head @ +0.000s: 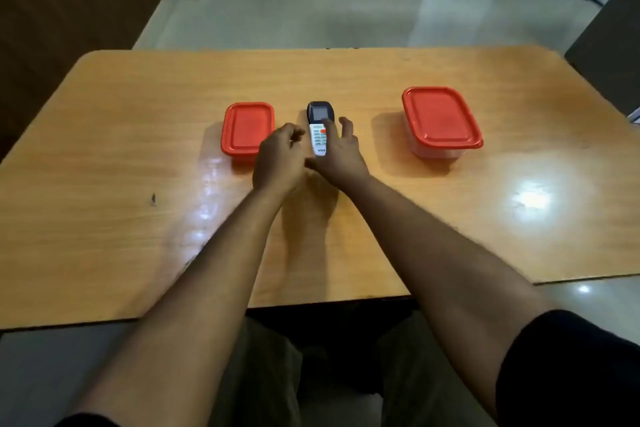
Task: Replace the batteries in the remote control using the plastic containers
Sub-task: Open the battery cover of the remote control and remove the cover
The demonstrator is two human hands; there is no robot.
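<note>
- Since both bare forearms reach up from the bottom of the frame to meet at its centre, the job looks barely begun: the battery cover is not yet seen, and both boxes have their lids on.
- The left hand [278, 159] sits just left of centre with fingers loosely curled and apart, close to the remote's edge; whether they touch it I cannot tell.
- The right hand [341, 154] is spread, fingers apart, lying against the remote's right side, one finger across the buttons.
- The slim white plastic remote control with a dark screen end [319, 128] lies face up at mid-frame on the glossy orange-brown wooden table [138, 149]. It should be light, rigid and a little slick; gripping the long edges near the lower half looks best, so it can be turned over.
- Left of it is the small clear plastic container with a red lid [247, 128], near the left hand.
- Well apart at right stands the larger red-lidded clear plastic container [441, 120]; both lids probably flex and peel from a corner.
</note>
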